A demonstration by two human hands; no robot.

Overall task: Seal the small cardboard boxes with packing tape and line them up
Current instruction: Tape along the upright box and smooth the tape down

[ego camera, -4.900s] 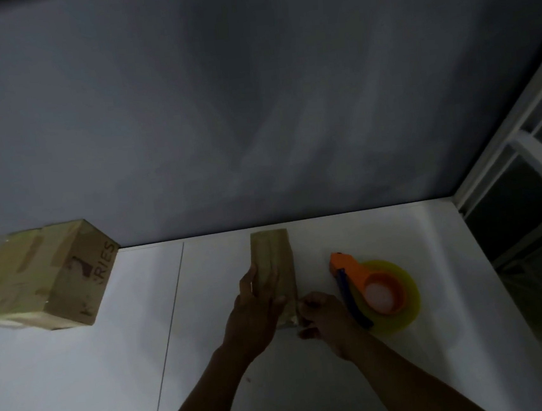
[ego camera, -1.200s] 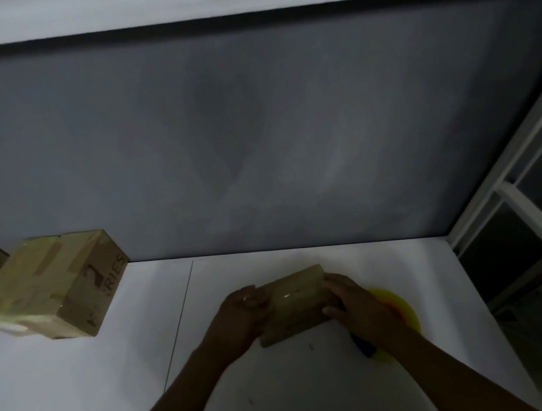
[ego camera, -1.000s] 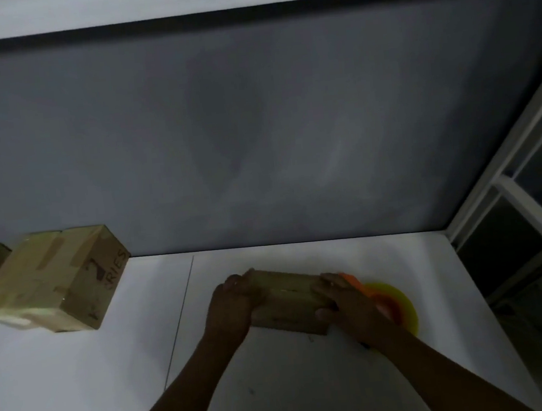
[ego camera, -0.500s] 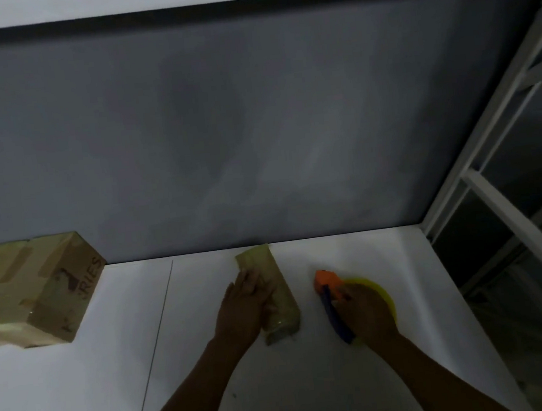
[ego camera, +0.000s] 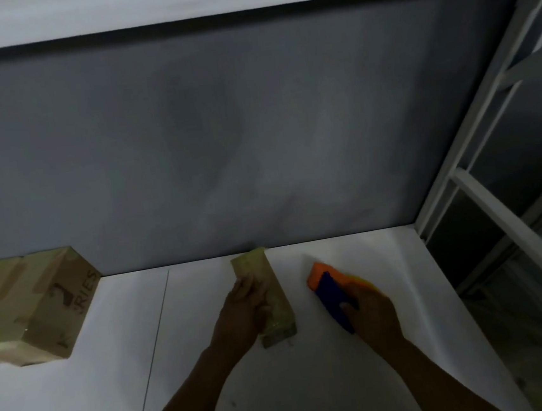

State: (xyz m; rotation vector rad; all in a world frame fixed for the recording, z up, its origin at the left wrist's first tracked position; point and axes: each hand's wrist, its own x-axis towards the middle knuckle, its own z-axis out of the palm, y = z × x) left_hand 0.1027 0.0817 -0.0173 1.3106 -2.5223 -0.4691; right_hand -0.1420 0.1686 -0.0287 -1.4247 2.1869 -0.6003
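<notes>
With your left hand [ego camera: 240, 311] pressing the box [ego camera: 277, 304] by the counter's [ego camera: 98, 387] back edge and right hand [ego camera: 371, 311] gripping the dispenser [ego camera: 327, 286] beside it, pin it hard, start tape past one end, pull straight along its length.

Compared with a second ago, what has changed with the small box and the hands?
The small box, then held up and turned by both hands, now lies on the table. The right hand let go and grips the tape dispenser; the left hand rests on the box. The large taped box at left stayed.
</notes>
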